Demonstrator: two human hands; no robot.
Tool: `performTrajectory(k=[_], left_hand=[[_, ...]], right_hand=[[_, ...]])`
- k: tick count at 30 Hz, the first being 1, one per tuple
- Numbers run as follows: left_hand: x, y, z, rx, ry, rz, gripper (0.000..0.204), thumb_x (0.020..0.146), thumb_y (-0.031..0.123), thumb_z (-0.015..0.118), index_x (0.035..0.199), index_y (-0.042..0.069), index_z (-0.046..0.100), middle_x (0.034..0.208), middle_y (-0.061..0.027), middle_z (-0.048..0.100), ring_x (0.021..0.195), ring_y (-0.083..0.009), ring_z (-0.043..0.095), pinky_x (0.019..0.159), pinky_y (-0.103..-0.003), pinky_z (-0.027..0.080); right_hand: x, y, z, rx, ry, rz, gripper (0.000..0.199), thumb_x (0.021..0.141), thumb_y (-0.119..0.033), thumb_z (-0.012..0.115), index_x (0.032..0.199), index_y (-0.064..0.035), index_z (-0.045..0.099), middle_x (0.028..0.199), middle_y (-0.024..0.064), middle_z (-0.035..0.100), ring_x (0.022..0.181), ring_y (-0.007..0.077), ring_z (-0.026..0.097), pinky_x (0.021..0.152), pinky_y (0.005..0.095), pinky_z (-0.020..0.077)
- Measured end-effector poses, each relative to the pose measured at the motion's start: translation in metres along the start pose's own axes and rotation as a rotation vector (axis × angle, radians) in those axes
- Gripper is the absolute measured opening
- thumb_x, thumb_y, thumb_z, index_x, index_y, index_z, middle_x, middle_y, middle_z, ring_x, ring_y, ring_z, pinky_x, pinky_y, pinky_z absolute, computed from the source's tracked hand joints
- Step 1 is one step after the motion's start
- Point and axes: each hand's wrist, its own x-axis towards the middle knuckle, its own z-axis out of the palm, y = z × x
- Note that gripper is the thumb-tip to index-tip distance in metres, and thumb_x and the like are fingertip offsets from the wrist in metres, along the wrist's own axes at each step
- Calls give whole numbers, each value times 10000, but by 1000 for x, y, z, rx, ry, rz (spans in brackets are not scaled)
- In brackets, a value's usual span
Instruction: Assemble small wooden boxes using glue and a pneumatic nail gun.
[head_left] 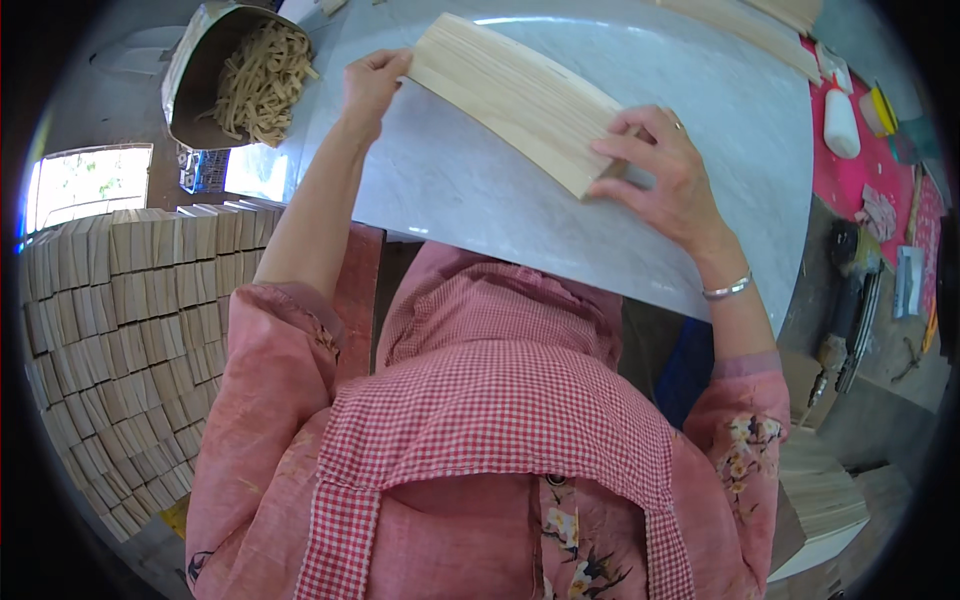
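A: In the head view, how do we handle this board [515, 105] well?
B: We probably do best with light, even pressure at both ends, so it neither twists nor slips. We should also mind our fingertips along the edges, since raw wood may splinter.
A: And how do we grip it?
B: Our left hand [368, 98] pinches the left end between thumb and fingertips. Our right hand [668, 185] clasps the right end, thumb at the near corner, fingers spread a little farther back.
A: So where does the board lie?
B: Between our hands, over the pale table [450, 195], on a slant: left end farther from us, right end nearer. Most of its broad face is uncovered.
A: Does it rest on the table?
B: From above, we cannot tell for sure.
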Motion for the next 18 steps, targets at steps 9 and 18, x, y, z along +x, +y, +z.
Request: performTrajectory(k=[9,18], left_hand=[[-2,11,-11,-108,-170,-135,204,929,164,665,1049,32,765,921,-20,698,851,-133,571,804,-277,478],[8,17,-21,29,-327,-116,199,926,122,645,1045,8,756,964,-47,710,908,-157,604,845,-302,488]], right_hand=[[-4,-13,-4,31,-38,74,429,656,-129,897,1055,-83,747,1127,53,594,895,202,554,792,306,487],[-3,-27,-3,2,23,106,474,654,-86,881,1096,-71,711,1140,52,607,896,213,566,802,323,490]])
